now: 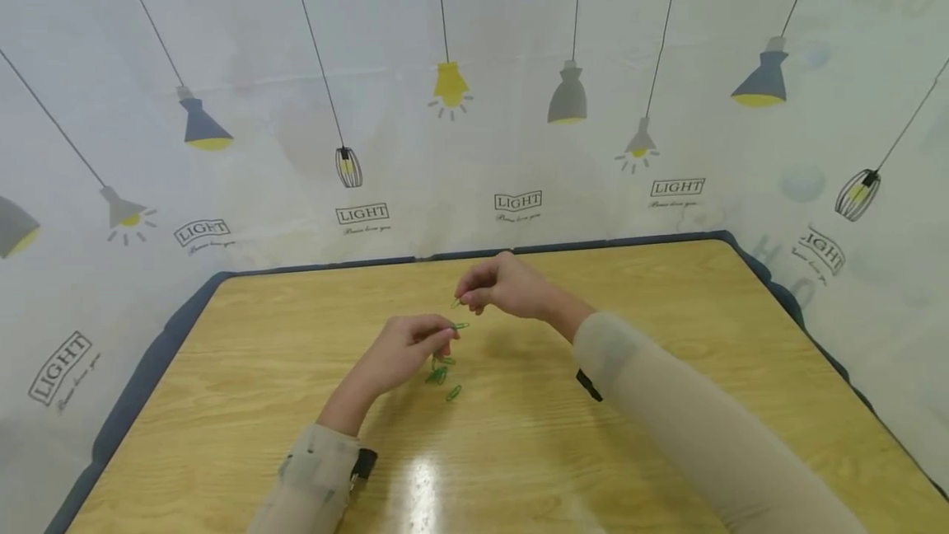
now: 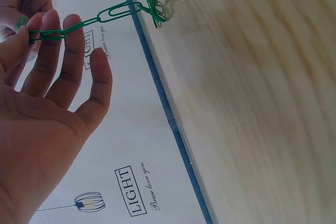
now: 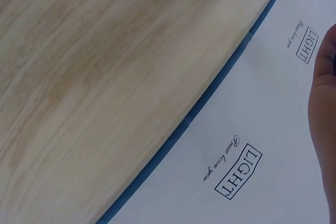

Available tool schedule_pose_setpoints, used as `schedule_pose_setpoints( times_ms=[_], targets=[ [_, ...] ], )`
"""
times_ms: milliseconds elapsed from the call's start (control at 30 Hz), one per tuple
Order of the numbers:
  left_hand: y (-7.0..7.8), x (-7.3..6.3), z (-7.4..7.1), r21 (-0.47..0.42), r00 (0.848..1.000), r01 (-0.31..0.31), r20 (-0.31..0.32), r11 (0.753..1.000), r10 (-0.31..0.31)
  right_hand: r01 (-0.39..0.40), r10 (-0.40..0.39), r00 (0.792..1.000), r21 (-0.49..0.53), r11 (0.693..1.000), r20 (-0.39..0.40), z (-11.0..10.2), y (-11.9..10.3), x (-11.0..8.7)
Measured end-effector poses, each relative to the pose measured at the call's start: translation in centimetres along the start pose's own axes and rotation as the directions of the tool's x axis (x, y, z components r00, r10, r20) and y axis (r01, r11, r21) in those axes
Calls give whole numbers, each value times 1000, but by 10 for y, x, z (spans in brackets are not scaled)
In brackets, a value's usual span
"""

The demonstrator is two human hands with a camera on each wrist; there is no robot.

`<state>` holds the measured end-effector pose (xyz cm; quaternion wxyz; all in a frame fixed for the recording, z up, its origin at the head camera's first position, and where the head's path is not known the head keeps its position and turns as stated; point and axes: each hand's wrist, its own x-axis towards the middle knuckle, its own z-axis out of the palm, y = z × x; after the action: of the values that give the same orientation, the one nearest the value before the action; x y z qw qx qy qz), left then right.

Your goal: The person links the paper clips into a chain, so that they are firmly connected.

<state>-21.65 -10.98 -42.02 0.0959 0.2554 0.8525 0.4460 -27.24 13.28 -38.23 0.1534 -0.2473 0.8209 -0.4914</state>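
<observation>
My left hand (image 1: 404, 350) pinches a chain of linked green paper clips (image 2: 119, 12) between thumb and fingertips, seen up close in the left wrist view. The chain hangs down to a small heap of green clips (image 1: 437, 375) under the hand. One end clip (image 1: 461, 325) sticks out past the left fingertips. Slightly higher and to the right, my right hand (image 1: 511, 285) pinches a single green paper clip (image 1: 455, 303), apart from the chain. In the right wrist view only the edge of the right hand (image 3: 324, 108) shows; its fingertips are out of frame.
A separate green paper clip (image 1: 454, 393) lies on the wooden table (image 1: 593, 452), just right of the heap. Dark blue edging (image 1: 356, 264) runs around the table. Behind it stands a pale wall (image 1: 511, 147) printed with lamps and lettering.
</observation>
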Motion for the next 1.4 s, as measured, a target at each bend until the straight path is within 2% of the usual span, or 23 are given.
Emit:
schedule_pose_setpoints(
  times_ms=[167,367,700,933,1067,1200,1400],
  targets=[
    [1,2,0,-3,1000,-12,1,1000,12,-2,-1,999,46,999,54,8,0,-2],
    [3,2,-2,0,1000,2,-14,1000,-2,27,-30,994,23,999,107,11,-1,-1],
    [5,-1,-5,-8,1000,16,-22,1000,-16,18,-17,993,0,1000,113,7,1,-1],
    [1,-2,-5,-21,999,25,-28,999,-25,23,-24,993,12,1000,115,6,1,-4],
    [0,-2,-5,-29,998,42,-41,999,-44,34,-36,996,22,999,78,4,3,-6],
    [0,-2,-4,-40,999,40,-30,998,-41,31,-31,999,28,999,27,6,4,-7],
    [0,-3,-4,-55,997,68,-20,996,-69,23,-21,999,39,999,-32,14,0,-7]
  ],
)
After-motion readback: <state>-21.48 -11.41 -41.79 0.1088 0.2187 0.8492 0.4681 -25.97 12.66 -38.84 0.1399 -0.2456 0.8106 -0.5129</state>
